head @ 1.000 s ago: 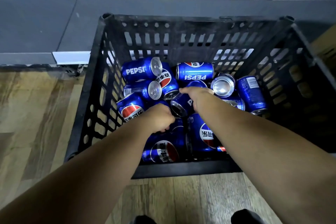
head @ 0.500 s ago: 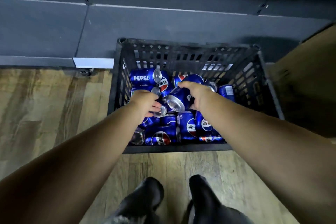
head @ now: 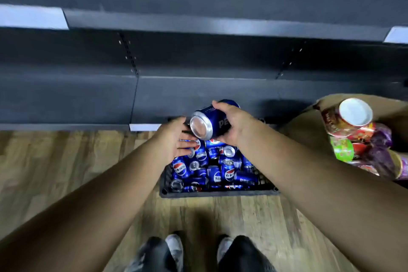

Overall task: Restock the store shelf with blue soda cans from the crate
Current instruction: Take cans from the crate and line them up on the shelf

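While right hand (head: pixel 234 125) grips can (head: pixel 209 122) above crate (head: pixel 218 193), left hand (head: pixel 174 137) hovers slack.

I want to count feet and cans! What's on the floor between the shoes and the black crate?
Nothing: in the head view, only bare wooden floor lies between the shoes and the crate.

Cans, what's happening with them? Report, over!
Right hand grips one can above the crate. Left hand open beside it, empty. Shelf ahead, nothing in the way.
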Tool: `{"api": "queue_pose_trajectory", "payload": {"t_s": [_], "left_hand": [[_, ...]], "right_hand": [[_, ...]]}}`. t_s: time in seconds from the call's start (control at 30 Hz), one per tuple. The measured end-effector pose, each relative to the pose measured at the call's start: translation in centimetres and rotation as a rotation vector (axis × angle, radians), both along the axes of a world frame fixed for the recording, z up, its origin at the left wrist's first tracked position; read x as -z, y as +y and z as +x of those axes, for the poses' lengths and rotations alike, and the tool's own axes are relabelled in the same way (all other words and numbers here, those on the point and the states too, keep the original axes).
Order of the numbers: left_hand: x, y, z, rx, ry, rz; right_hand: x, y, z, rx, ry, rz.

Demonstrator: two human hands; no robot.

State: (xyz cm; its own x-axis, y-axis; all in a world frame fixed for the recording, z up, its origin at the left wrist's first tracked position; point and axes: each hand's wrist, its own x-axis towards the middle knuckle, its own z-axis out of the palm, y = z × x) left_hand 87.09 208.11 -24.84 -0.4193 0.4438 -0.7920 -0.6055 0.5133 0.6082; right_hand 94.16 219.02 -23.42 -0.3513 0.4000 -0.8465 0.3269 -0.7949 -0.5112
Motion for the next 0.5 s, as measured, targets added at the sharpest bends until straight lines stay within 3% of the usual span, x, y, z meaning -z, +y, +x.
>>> {"api": "queue_pose_trajectory", "payload": {"t_s": [0.27, 0.5], "left_hand": [[-17.5, -0.8, -1.0, 0.008, -0.088, 0.087], [-27.2, -0.2, -0.2, 0.098, -0.014, 0.361]], "right_hand": [[-16.0, -0.4, -1.5, 0.043, 0.121, 0.252], [-28.7, -0.3, -0.2, -0.052, 0.264, 0.452]]}}
